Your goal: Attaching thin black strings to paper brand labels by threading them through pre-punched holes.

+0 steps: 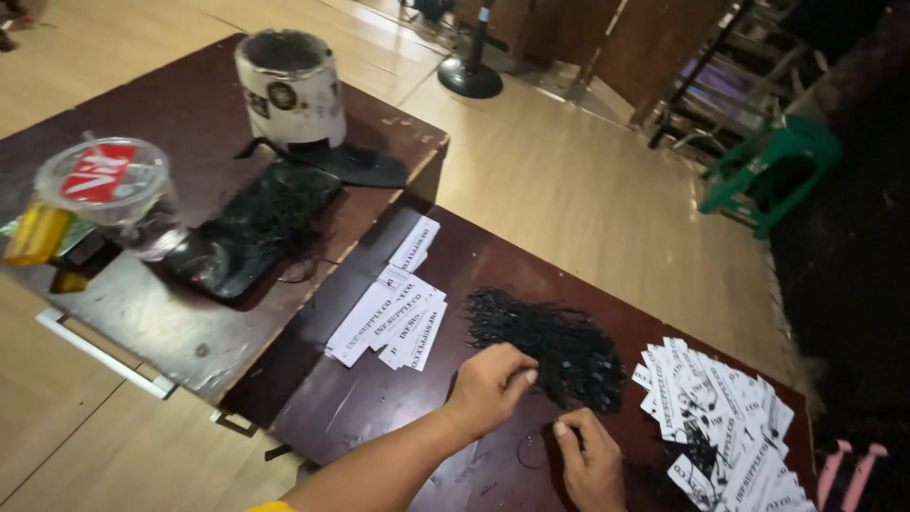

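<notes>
head cam view, looking down at a dark wooden table [379, 398]. left hand [491, 384] w/ fingers pinched together, tips touching near edge of a pile of black strings [550, 346] at table centre. right hand [592, 460] just beside it, lower, thumb & forefinger pinching a thin black string loop [531, 453] lying on bare tabletop. hands near each other, not touching. left of pile: small fanned stack of white paper tags [393, 313] w/ black print, no strings. right of pile: bigger heap of white tags w/ strings [725, 417] spread near table edge, some black strings lying over it. upper left, second dark table [190, 104] set higher, overlapping the first: black tray [251, 228] heaped w/ more black strings, grubby white cylindrical container [289, 85], clear plastic cup w/ red-labelled lid [109, 190], yellow object [33, 232] beside cup. beyond: light wooden floor [588, 190], green plastic stool [773, 171] at right, black round stand base [469, 76] at top.
</notes>
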